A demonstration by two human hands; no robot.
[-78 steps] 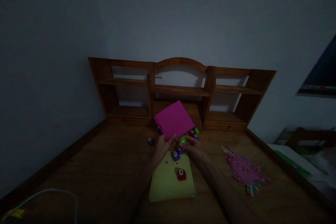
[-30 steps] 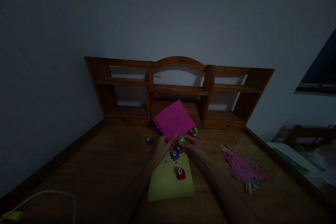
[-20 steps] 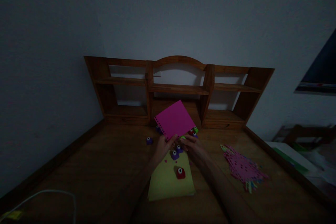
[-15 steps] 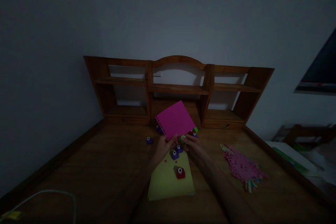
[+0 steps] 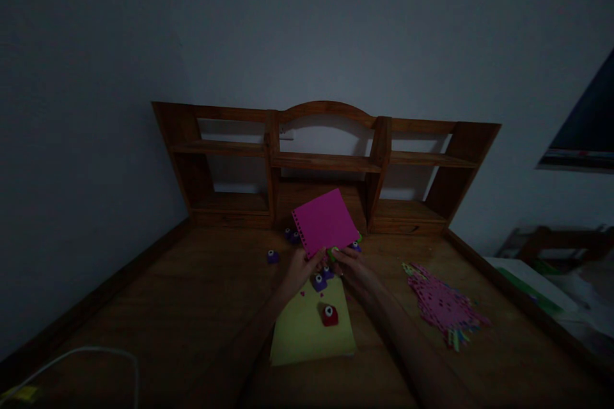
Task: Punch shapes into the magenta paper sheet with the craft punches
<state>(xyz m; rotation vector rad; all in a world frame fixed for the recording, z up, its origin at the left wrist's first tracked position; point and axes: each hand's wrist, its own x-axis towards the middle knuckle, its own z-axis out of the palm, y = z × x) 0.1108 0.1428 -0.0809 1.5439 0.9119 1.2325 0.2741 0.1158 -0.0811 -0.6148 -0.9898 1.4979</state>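
My left hand pinches the near edge of a pink sheet of paper, which has a row of punched holes down its left side. In my right hand is a green craft punch, set at the sheet's near edge. Below the hands lies a stack of yellow paper, with a red craft punch and two purple punches, one of them this purple punch, on it. Small pink cut-outs are scattered there too.
More purple punches stand on the wooden desk, others behind the pink sheet. At right lies a pile of punched pink sheets and strips. A wooden shelf unit rises at the back; a white cable curves at lower left.
The pink sheet has shifted slightly right and down in my hands, uncovering more of the purple punches behind its left side. The green punch stays in my right hand.
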